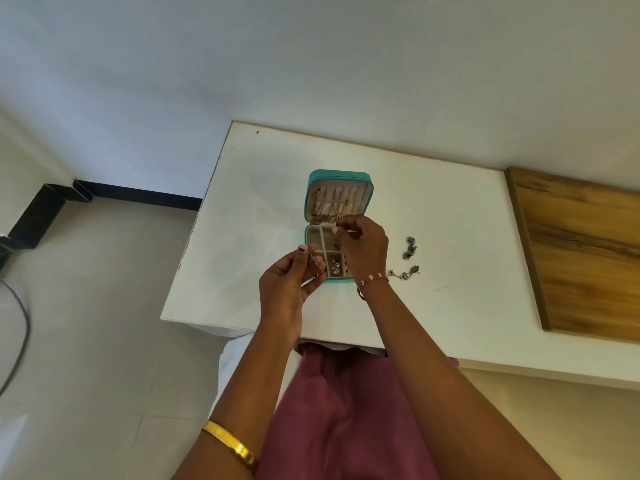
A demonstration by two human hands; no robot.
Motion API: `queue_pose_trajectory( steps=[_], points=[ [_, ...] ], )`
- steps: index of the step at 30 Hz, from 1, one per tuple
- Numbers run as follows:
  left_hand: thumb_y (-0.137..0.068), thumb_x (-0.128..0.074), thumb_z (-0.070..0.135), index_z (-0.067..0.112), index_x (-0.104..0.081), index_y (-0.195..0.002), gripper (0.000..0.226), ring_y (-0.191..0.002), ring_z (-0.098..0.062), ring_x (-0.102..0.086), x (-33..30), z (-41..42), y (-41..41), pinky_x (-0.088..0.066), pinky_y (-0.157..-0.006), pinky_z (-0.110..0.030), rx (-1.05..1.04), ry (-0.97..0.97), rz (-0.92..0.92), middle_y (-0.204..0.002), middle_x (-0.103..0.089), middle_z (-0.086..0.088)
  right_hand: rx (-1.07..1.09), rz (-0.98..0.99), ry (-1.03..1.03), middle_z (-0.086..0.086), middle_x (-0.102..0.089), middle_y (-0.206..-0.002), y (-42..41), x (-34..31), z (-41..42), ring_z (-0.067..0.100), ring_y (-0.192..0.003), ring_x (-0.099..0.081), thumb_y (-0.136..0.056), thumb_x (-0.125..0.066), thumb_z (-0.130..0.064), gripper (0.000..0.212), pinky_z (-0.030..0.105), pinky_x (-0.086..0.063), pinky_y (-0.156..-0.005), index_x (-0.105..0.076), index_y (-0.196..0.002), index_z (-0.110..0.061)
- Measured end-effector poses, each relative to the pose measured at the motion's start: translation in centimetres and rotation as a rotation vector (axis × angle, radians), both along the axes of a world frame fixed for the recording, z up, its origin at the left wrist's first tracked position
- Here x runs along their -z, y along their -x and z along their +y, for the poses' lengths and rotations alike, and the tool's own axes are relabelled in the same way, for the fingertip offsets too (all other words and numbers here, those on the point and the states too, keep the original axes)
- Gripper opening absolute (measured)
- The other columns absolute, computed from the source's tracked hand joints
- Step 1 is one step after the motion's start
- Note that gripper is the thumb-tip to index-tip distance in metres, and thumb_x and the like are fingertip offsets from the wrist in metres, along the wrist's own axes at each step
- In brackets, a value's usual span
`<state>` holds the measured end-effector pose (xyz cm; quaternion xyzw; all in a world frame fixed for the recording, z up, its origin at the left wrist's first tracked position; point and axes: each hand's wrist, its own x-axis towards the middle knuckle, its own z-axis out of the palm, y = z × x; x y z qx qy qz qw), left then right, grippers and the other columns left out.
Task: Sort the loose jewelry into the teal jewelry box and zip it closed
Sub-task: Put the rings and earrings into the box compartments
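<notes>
We see both hands raised over the near half of the open jewelry box (338, 199), which sits on the white table (242, 209) with its lid tipped up on the far side of the hands. The left hand (285, 289) is at the box's near left corner, fingers curled, its thumb and forefinger pinching a small dark piece of jewelry (312, 260) that dangles just in front of the box's edge; what kind of piece it is we cannot make out. The right hand (363, 247) hovers over the box's right compartments, fingers bent inward, thumb and forefinger closed on something thin and small (348, 231) near the hinge; it is too fine for us to name. Under and between the two hands, the divided tray holds a few small shiny pieces (335, 266) in its near compartment. Beyond the fingertips, gold chains (329, 211) hang inside the lid. Just right of the right wrist, two loose earrings lie on the table: one (404, 273) close beside the red thread bracelet (372, 280) on that wrist, the other (410, 248) a little farther off, level with the knuckles. A gold bangle (230, 445) circles the left forearm, well back from the hand. A wooden panel (581, 251) lies far to the right of both hands.
</notes>
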<state>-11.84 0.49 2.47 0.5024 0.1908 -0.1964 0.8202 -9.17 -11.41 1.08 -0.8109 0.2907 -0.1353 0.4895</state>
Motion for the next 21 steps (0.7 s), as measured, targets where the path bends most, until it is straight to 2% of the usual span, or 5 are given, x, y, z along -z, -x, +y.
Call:
queue_pose_trajectory(
  steps=[5, 8, 11, 16, 21],
  points=[
    [-0.085, -0.058, 0.02, 0.014, -0.066, -0.087, 0.011, -0.07, -0.014, -0.066, 0.4, 0.2, -0.2, -0.056, -0.068, -0.028, 0.023, -0.009, 0.021, -0.066, -0.069, 0.002, -0.053, 0.078, 0.131, 0.01, -0.067, -0.097, -0.7, 0.7, -0.1, 0.014, -0.081, -0.055, -0.08, -0.064, -0.003, 0.014, 0.016, -0.039, -0.069, -0.07, -0.091, -0.008],
    [-0.084, -0.059, 0.018, 0.013, -0.066, -0.083, 0.008, -0.066, -0.012, -0.066, 0.6, 0.3, -0.1, -0.057, -0.064, -0.024, 0.018, 0.004, 0.039, -0.064, -0.069, 0.001, -0.049, 0.106, 0.154, 0.01, -0.067, -0.1, -0.5, 0.6, -0.7, 0.019, -0.089, -0.059, -0.082, -0.063, -0.007, 0.015, 0.012, -0.037, -0.066, -0.07, -0.095, -0.009],
    [-0.084, -0.06, 0.018, 0.014, -0.066, -0.084, 0.008, -0.065, -0.01, -0.068, 0.8, 0.3, 0.0, -0.057, -0.062, -0.024, 0.019, -0.028, 0.037, -0.064, -0.07, 0.003, 0.038, 0.036, 0.082, 0.006, -0.068, -0.093, 0.8, -0.7, -0.8, 0.013, -0.081, -0.059, -0.082, -0.061, -0.006, 0.014, 0.002, -0.038, -0.062, -0.071, -0.09, -0.011],
    [-0.084, -0.061, 0.015, 0.011, -0.066, -0.098, 0.016, -0.066, -0.01, -0.069, 0.9, -0.3, 1.0, -0.058, -0.062, -0.024, 0.058, -0.105, -0.046, -0.067, -0.072, 0.002, -0.107, 0.049, -0.186, 0.001, -0.066, -0.083, 5.1, -2.6, 1.6, 0.009, -0.069, -0.058, -0.083, -0.062, -0.007, 0.013, 0.024, -0.049, -0.066, -0.07, -0.088, -0.016],
    [-0.084, -0.062, 0.016, 0.011, -0.065, -0.109, 0.026, -0.074, -0.021, -0.071, 1.2, -0.2, 2.3, -0.058, -0.065, -0.028, 0.092, -0.167, -0.073, -0.077, -0.074, -0.006, -0.113, 0.088, -0.091, -0.004, -0.059, -0.087, 7.4, -2.6, 3.6, 0.008, -0.079, -0.055, -0.087, -0.058, -0.009, 0.014, 0.011, -0.042, -0.068, -0.068, -0.096, -0.008]
  ],
)
